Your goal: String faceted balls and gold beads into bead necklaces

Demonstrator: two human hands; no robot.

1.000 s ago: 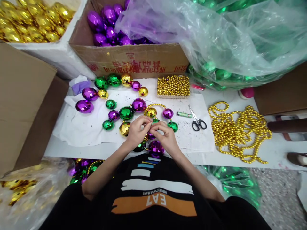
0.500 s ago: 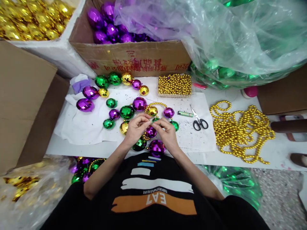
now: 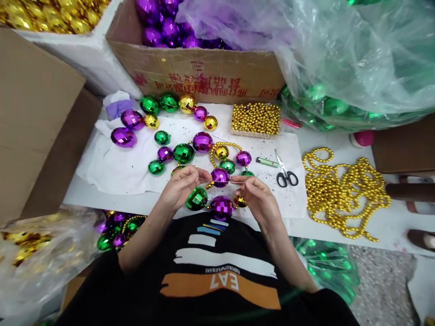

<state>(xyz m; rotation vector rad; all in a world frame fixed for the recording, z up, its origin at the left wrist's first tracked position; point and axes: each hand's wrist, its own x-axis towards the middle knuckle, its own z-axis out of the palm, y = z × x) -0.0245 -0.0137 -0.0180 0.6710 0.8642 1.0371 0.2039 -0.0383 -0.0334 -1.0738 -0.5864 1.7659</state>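
A thin pale string (image 3: 222, 182) runs taut between my two hands, above a purple faceted ball (image 3: 220, 177). My left hand (image 3: 185, 182) pinches one end, and my right hand (image 3: 255, 189) pinches the other. Below and around them lies a strand of large shiny balls: a green ball (image 3: 196, 198) by my left wrist, a purple ball (image 3: 221, 206) near my shirt, and a gold ball (image 3: 239, 200) partly behind my right hand. A curve of small gold beads (image 3: 227, 145) loops round a gold ball (image 3: 221, 152) and a green ball (image 3: 227, 166) just beyond my hands.
Scissors (image 3: 286, 172) and a green lighter (image 3: 267, 162) lie to the right on the white cloth (image 3: 112, 179). Farther right is a heap of gold bead chain (image 3: 335, 190). A tray of gold beads (image 3: 255, 119) stands before a cardboard box (image 3: 197, 68) of purple balls.
My hands have moved apart from close together, and the string is now stretched between them. The whole view has shifted slightly.
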